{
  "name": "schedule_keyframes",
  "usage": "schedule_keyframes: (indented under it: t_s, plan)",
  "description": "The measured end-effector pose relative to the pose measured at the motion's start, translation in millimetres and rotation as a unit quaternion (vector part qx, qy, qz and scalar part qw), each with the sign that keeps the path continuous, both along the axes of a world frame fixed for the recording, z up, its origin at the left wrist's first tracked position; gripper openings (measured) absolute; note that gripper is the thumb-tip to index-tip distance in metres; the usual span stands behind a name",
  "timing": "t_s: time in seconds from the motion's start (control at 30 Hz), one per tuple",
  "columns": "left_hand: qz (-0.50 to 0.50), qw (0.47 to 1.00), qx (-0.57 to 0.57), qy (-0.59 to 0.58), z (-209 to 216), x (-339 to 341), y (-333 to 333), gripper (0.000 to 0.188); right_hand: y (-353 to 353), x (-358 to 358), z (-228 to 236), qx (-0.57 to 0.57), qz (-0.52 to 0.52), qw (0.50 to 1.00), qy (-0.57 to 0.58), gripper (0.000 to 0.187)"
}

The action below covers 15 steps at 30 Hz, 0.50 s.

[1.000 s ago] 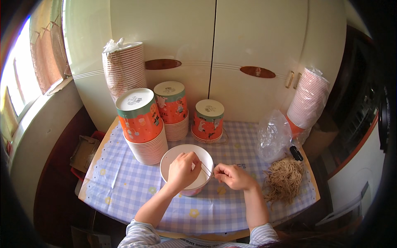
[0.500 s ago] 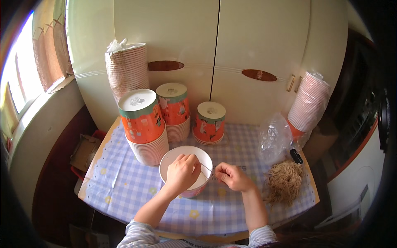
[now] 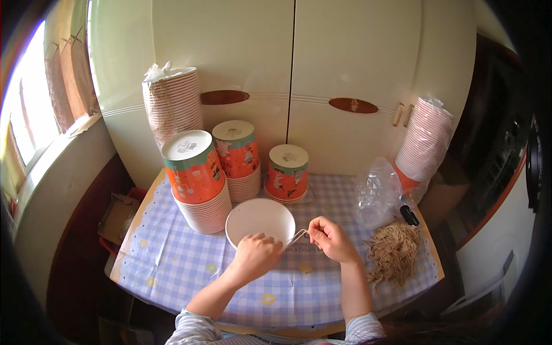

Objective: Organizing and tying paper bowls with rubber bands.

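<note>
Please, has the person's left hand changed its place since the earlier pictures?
Yes: the left hand has moved toward the person, closer to the yellow flower near the front middle of the tablecloth.

Free: front strip of blue-white checked cloth point(image 3: 296, 299) betw. forearms; lane to back betw. short orange-green paper-tub stack point(image 3: 286, 181) & crumpled clear plastic bag point(image 3: 378, 192). Blocked: tall orange-green inverted paper-tub stack point(image 3: 198, 181) tight L of round white-lined paper tub point(image 3: 250, 221); beige string heap point(image 3: 394, 252) at R; thin pale cord point(image 3: 297, 235) spans L hand point(image 3: 259, 254)–R hand point(image 3: 332, 239) gap.
</note>
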<state>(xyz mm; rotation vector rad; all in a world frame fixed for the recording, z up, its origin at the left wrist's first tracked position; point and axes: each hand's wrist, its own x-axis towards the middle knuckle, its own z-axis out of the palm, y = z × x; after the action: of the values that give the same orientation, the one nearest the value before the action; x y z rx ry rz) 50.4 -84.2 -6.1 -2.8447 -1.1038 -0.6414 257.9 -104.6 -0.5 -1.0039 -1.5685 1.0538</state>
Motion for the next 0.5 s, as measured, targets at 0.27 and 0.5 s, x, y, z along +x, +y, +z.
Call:
schedule_keyframes:
  t_s: [0.27,0.5]
  plan:
    - [0.076,0.993,0.074,-0.05,-19,-9,44,0.006,2,-5,-1,-0.023,-0.017,0.999,-0.044,0.008]
    - [-0.023,0.978,0.057,-0.197,-21,-7,12,0.013,-1,-10,-54,-0.089,0.008,0.996,0.024,0.008]
